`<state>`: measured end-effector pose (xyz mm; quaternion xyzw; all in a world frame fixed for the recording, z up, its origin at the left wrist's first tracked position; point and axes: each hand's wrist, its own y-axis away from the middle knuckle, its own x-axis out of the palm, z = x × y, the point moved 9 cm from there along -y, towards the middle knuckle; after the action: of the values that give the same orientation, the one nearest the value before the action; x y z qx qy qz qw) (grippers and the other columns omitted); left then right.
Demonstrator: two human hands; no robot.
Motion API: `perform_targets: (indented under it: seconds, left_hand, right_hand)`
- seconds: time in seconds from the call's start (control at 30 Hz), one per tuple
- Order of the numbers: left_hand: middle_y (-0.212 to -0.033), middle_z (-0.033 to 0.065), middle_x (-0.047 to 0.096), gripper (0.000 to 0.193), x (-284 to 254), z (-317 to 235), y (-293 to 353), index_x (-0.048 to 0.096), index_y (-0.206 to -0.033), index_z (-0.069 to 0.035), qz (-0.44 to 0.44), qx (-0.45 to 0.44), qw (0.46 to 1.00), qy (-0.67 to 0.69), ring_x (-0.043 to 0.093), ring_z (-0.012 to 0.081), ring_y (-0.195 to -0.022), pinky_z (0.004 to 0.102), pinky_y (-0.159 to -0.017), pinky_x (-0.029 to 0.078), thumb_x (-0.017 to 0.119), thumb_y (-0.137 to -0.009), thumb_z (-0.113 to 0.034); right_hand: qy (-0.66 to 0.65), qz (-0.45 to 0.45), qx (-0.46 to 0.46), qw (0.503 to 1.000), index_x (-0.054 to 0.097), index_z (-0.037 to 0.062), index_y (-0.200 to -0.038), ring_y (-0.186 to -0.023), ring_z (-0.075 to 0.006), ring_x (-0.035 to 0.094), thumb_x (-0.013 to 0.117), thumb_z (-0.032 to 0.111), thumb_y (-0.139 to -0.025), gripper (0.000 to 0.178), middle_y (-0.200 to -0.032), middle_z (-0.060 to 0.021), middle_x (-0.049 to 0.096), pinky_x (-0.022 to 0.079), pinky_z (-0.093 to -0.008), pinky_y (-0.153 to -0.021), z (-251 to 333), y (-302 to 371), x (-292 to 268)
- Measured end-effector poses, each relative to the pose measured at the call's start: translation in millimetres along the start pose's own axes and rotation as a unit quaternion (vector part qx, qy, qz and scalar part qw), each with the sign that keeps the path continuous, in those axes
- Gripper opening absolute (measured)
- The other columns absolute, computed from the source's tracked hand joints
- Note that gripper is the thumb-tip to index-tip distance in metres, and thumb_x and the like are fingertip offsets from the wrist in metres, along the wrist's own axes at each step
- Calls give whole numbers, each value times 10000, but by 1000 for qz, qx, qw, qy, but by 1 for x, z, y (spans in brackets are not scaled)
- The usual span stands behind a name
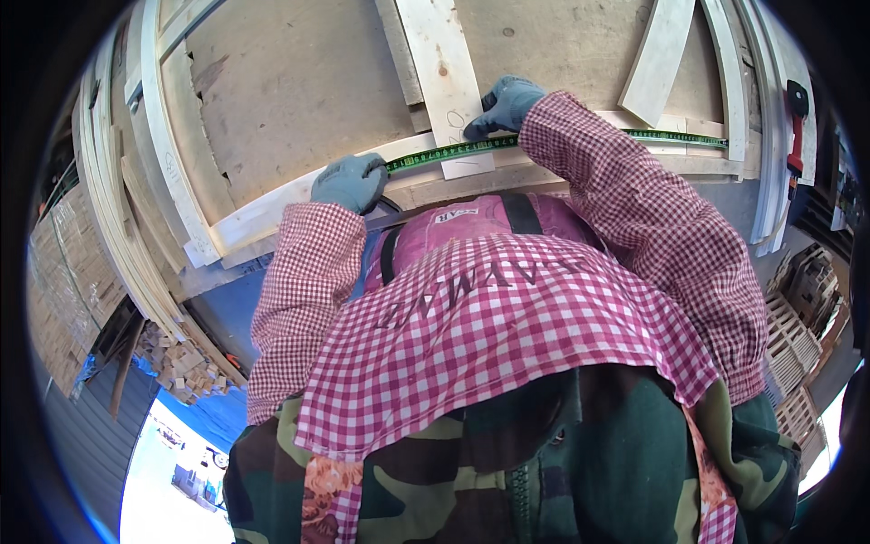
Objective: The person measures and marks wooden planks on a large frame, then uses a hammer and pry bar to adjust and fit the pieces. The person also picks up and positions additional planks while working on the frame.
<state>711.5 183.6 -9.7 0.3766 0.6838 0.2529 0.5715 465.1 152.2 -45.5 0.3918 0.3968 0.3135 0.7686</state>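
Note:
A green tape measure (426, 158) is stretched along the near rail (299, 197) of a pale wooden frame, its far end at the frame's right side. My left hand (352, 184), in a grey-blue glove, is closed on the tape measure at the tape's left end; its case is mostly hidden. A pale board (441, 68) with pencil marks crosses the rail, and the tape passes over its near end. My right hand (507, 105), gloved alike, grips the right edge of this board just beyond the tape, thumb on its face.
A loose slat (659, 62) lies slanted at the frame's right. The frame rests on a worn wooden panel (299, 91). Long strips (101, 172) stand along the left side. A red-and-black tool (797, 127) lies at the right, and wood offcuts (188, 363) are piled at lower left.

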Motion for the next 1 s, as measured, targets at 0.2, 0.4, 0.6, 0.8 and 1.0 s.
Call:
perform_targets:
  seconds: [0.2, 0.4, 0.6, 0.8, 1.0]
  left_hand:
    - [-1120, 172, 630, 388, -1, -3, 5, 641, -1148, -170, -11, -14, 1000, -11, 582, 345, -1067, 416, -931, 444, 497, -872, -403]
    - [-1073, 148, 613, 336, 3, -3, 11, 647, -1109, -212, -75, -24, 996, -48, 572, 333, -1045, 428, -906, 445, 503, -881, -413]
    - [-1041, 120, 604, 302, 5, -7, 18, 640, -1092, -228, -119, -21, 990, -66, 566, 307, -1024, 448, -872, 435, 504, -891, -408]
    - [-1028, 99, 597, 272, 7, -11, 21, 640, -1068, -233, -163, -19, 983, -81, 560, 289, -1011, 449, -846, 430, 524, -888, -401]
    - [-983, 88, 601, 244, 7, -10, 22, 649, -1037, -228, -195, -1, 977, -82, 571, 290, -954, 445, -793, 445, 549, -866, -370]
  right_hand:
    - [22, -14, 4, 1000, 679, 49, -1095, -1014, -257, 633, 830, 534, -609, 702, -1088, -123, 671, 498, -361, -873, 3, 7, -1]
    - [37, -72, -2, 997, 729, 18, -820, -723, -198, 640, 846, 472, -622, 509, -771, -103, 689, 497, -326, -672, 12, 19, -9]
    - [33, -25, -6, 999, 721, 8, -803, -722, -212, 636, 846, 492, -619, 532, -773, -111, 686, 496, -333, -676, 10, 13, -10]
    - [62, -35, 0, 997, 716, 5, -865, -777, -221, 639, 828, 498, -646, 551, -842, -127, 691, 498, -336, -708, 12, 17, -9]
    - [89, -26, 45, 995, 657, 70, -1094, -1012, -266, 616, 756, 556, -705, 630, -1076, -121, 661, 480, -382, -876, 16, 25, -5]
